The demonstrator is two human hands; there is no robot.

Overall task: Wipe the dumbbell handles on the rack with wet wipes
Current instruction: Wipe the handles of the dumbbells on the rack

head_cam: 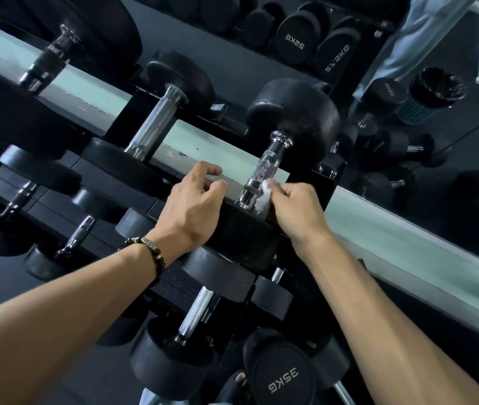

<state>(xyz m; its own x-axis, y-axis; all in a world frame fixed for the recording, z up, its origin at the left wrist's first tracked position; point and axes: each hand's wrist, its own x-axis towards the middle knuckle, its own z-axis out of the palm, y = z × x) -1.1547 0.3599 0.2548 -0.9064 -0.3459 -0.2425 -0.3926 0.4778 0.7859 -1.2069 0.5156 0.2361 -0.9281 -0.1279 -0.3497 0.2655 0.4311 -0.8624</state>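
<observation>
Dumbbell [276, 159] on the rack's [331, 171] top tier: my right hand [296, 206] pinches a crumpled white wipe [263, 197] against the handle's [261, 169] near end; my left hand [194, 203] rests beside it, fingers loosely curled, holding nothing.

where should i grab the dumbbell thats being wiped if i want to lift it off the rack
Grip the knurled middle of the chrome handle, the only narrow, textured part between the two wide black heads. Come from above and the near side, fingers wrapping across the bar, since the rack sits beneath it. For now the right hand presses a wet wipe against the handle's lower end; the left hand rests on the near head.
</observation>
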